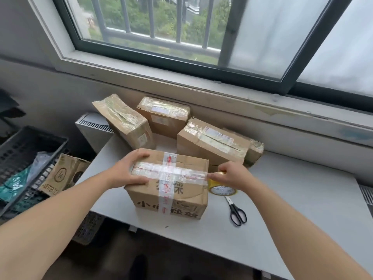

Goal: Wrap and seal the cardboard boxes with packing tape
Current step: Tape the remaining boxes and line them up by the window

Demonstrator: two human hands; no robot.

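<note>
On the white desk (282,219), black-handled scissors (238,211) are seen lying closed, just right of the cardboard box (169,197) and with the blades pointed toward the packing tape roll (222,190). The box is set near the front edge of the desk. Large black Chinese characters are printed on its front face, partly covered by a white tape band with red print too small to be read. A clear tape strip (171,171) is laid across the top. The box's left end is held by the left hand (129,170), its fingers (141,155) curled over the far edge. The roll is gripped by the right hand (228,174) just beside the box's right edge, with the strip pinched there. "CHINA" can be read on the yellow core. Four more taped boxes (212,142) are gathered behind, against the wall below the window (161,27). At the left, a small carton (64,174) with only partly legible lettering is leaned against a black crate (24,150).
</note>
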